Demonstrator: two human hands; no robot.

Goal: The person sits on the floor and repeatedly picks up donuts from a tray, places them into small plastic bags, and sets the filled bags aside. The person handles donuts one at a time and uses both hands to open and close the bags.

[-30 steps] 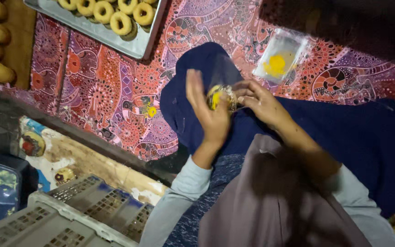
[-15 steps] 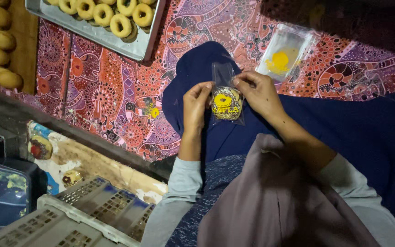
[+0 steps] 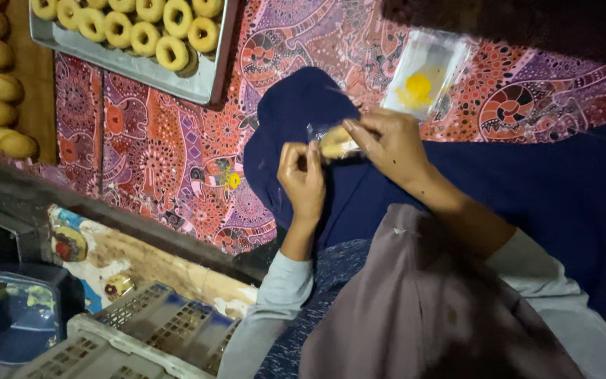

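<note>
A small clear bag (image 3: pixel 332 142) holding a round yellowish pastry is lying crosswise between both hands above the lap. The right hand (image 3: pixel 389 144) is pinching its right end; the left hand (image 3: pixel 302 179) is gripping its left end, fingers curled, just below the patterned cloth's (image 3: pixel 170 154) near edge.

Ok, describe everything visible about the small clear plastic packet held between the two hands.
The small clear plastic packet is thin, glossy film around a pale yellowish round pastry, blurred here. It is held over dark blue cloth. The right hand pinches its right side, and the left hand grips its left edge with fingertips.
</note>
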